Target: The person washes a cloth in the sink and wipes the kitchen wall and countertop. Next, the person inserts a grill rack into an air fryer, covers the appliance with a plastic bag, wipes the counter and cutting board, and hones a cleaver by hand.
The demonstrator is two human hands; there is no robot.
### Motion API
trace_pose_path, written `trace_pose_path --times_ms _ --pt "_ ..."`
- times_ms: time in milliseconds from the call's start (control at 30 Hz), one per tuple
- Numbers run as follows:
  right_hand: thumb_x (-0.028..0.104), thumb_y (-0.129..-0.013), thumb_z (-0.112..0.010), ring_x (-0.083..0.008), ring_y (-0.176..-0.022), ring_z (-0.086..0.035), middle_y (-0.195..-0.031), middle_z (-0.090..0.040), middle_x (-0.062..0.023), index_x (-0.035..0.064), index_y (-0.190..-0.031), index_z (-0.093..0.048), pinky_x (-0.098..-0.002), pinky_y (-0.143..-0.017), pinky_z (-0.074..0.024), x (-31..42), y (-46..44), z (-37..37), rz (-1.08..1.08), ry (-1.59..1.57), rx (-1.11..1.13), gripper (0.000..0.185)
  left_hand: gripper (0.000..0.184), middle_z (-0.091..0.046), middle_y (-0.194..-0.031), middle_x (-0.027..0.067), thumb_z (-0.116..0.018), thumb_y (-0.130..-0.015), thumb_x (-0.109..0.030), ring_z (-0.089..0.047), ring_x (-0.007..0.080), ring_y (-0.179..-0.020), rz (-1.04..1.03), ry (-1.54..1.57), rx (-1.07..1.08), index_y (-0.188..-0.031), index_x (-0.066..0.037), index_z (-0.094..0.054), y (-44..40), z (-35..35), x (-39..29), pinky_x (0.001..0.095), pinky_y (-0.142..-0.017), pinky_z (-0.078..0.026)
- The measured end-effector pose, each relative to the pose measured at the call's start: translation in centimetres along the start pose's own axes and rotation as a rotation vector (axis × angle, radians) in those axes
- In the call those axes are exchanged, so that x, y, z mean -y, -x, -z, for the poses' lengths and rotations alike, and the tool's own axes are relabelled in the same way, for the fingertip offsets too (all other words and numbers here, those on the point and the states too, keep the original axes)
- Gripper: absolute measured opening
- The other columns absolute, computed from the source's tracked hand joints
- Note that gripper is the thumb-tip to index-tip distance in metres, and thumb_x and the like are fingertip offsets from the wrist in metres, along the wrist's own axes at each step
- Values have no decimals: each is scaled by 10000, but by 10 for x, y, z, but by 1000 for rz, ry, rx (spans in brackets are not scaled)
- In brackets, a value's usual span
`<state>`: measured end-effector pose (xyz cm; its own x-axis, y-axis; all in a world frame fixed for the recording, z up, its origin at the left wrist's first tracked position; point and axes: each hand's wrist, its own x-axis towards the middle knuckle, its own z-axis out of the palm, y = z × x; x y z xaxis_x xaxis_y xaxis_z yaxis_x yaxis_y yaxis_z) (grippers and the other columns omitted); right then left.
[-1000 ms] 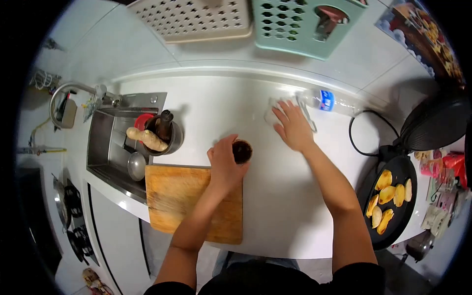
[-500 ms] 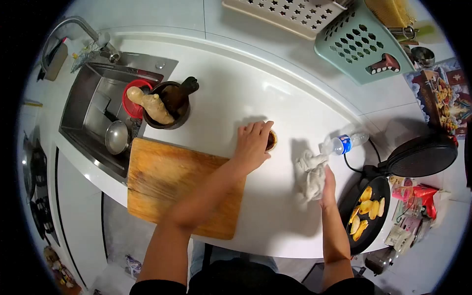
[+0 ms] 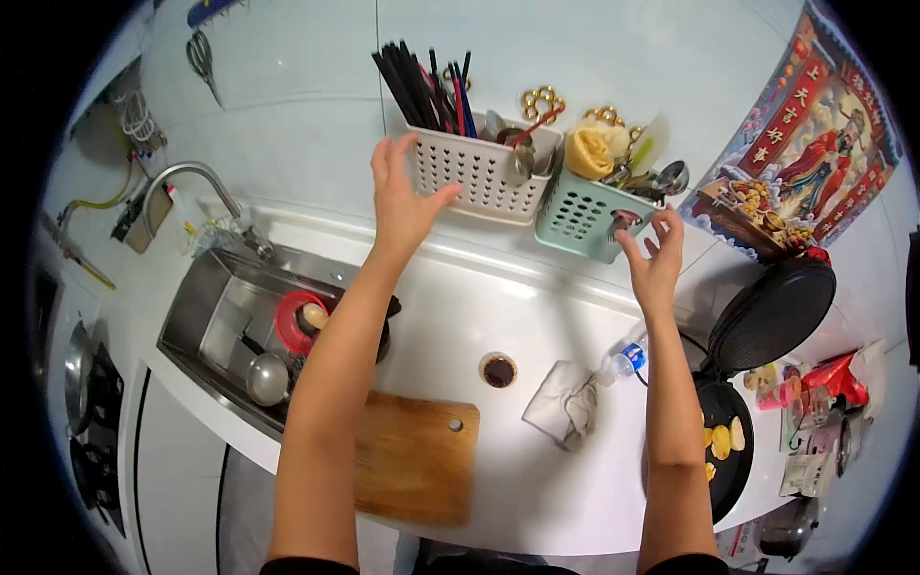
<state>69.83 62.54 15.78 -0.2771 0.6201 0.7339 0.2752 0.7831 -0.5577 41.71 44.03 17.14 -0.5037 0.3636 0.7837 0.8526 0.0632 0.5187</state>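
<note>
My left hand (image 3: pixel 404 199) is raised with its fingers apart at the left end of the cream basket (image 3: pixel 479 174), which holds chopsticks and spoons. Fingers spread, my right hand (image 3: pixel 655 259) is near the right side of the mint green basket (image 3: pixel 575 213); neither hand holds anything. Yellow cloth-like material and metal utensils stick out of the green basket. Below them on the white counter are a small cup of dark liquid (image 3: pixel 498 370) and a crumpled pale cloth (image 3: pixel 563 404), with a plastic bottle (image 3: pixel 623 362) beside the cloth.
A wooden cutting board (image 3: pixel 417 460) lies near the front edge. The sink (image 3: pixel 220 316) at left has a red bowl (image 3: pixel 290 323) by it; my left arm partly hides a dark pot. At right, an open electric pan (image 3: pixel 733 470) holds yellow slices. A poster (image 3: pixel 805 144) hangs on the wall.
My left hand has left the small cup and risen to the cream basket. My right hand has let go of the cloth, now on the counter, and risen to the green basket. The view has tilted up.
</note>
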Motion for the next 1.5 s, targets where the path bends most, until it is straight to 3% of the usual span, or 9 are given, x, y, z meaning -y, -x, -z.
trace_pose_path --times_ms 200,233,500,900,1033,1267,1400,1467,1500 --pt "136 -783 -742 -196 -885 -644 -1158 -586 -163 22 -1121 -475 -249 -650 -525 0 -31 6 -34 -128 141 445 691 -497 -1104 193 -845 -592 -310 -527 349 -1008 -25 91 65 -1143 -61 -511 -40 -12 13 399 -839 -457" --pt "135 -793 -729 -146 -777 -651 -981 -661 -134 1 -1029 -533 -256 -636 -514 -1 -34 7 6 -102 124 335 595 -518 -902 141 -850 -568 -354 -545 321 -837 -34 23 73 -984 -28 -575 -45 -12 14 396 -721 -462" --pt "218 -778 -741 -105 -696 -630 -786 -669 -83 15 -938 -589 -263 -619 -515 4 -80 37 -33 -72 359 300 471 -510 -561 43 -863 -555 -346 -500 138 -547 29 -102 353 -652 -15 -542 -90 6 16 310 -528 -416" --pt "189 -812 -716 -40 -675 -506 -777 -581 10 33 -939 -570 -188 -580 -410 40 -99 111 -2 -216 284 249 364 -585 -612 26 -855 -584 -270 -529 109 -578 73 117 538 -698 -39 -598 -125 80 -24 262 -570 -449" --pt "76 -814 -693 -68 -760 -541 -809 -571 24 12 -1004 -560 -199 -669 -437 36 -30 148 0 106 243 241 436 -512 -727 19 -851 -563 -266 -471 128 -630 -210 25 343 -694 -22 -515 -61 125 -26 262 -584 -425" --pt "76 -653 -821 -140 -797 -607 -890 -651 -47 5 -981 -606 -276 -721 -482 39 172 217 -299 60 157 398 412 -545 -633 41 -884 -390 -229 -515 221 -641 15 -167 527 -611 -68 -575 90 213 -63 320 -567 -395" --pt "72 -652 -825 -143 -856 -617 -952 -662 -78 -17 -994 -624 -275 -743 -490 69 264 255 -626 29 182 407 387 -656 -828 71 -869 -477 -112 -624 234 -740 200 31 756 -831 -85 -714 132 203 -103 296 -649 -477" --pt "63 -685 -803 -139 -854 -626 -1009 -657 -103 -34 -981 -623 -273 -736 -511 95 295 275 -717 8 187 359 456 -672 -915 84 -866 -510 -70 -649 187 -809 -63 70 951 -929 -52 -688 140 187 -104 288 -704 -501" --pt "63 -697 -794 -139 -857 -626 -1040 -649 -113 -40 -958 -619 -276 -737 -519 116 297 281 -745 47 149 331 579 -678 -963 79 -866 -508 -34 -647 146 -879 263 326 856 -1041 -28 -638 153 169 -114 288 -776 -512"
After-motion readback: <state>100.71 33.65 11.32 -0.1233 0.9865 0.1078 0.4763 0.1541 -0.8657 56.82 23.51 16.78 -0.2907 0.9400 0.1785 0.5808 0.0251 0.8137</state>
